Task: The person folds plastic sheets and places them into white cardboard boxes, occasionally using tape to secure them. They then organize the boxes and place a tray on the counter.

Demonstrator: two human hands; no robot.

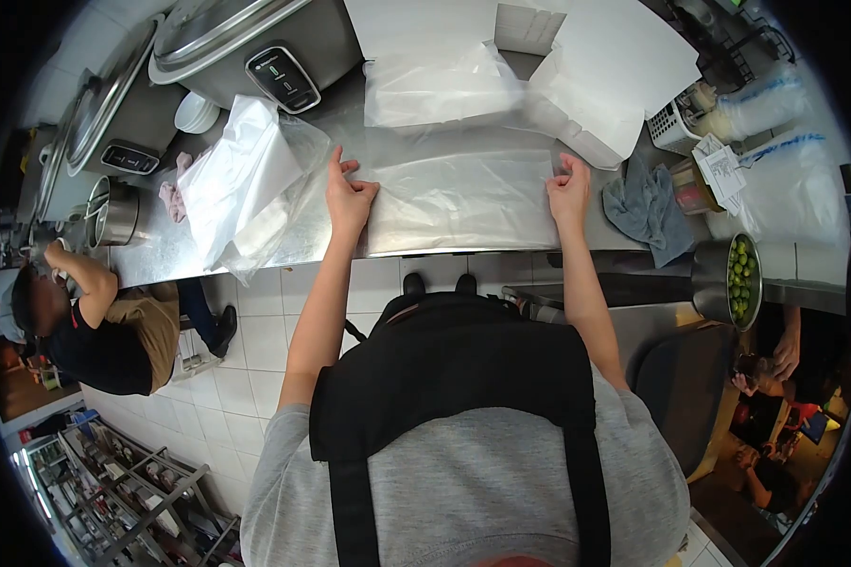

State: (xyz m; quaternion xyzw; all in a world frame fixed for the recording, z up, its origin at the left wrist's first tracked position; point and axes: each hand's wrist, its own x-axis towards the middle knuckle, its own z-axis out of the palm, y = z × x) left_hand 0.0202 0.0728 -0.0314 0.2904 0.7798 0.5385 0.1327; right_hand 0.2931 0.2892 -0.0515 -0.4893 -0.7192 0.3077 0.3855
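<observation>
A clear plastic sheet or bag lies flat on the steel counter, close to its front edge. At its left edge is my left hand, thumb and a finger pinched on the plastic. My right hand pinches the right edge in the same way. Behind the sheet lies another folded stack of clear plastic, near an open white box. White and clear plastic bags are heaped left of my left hand.
Large cookers stand at the back left, with a metal pot nearby. On the right are a grey cloth, a bowl of green limes and bagged goods. A person is at the left; others are at the lower right.
</observation>
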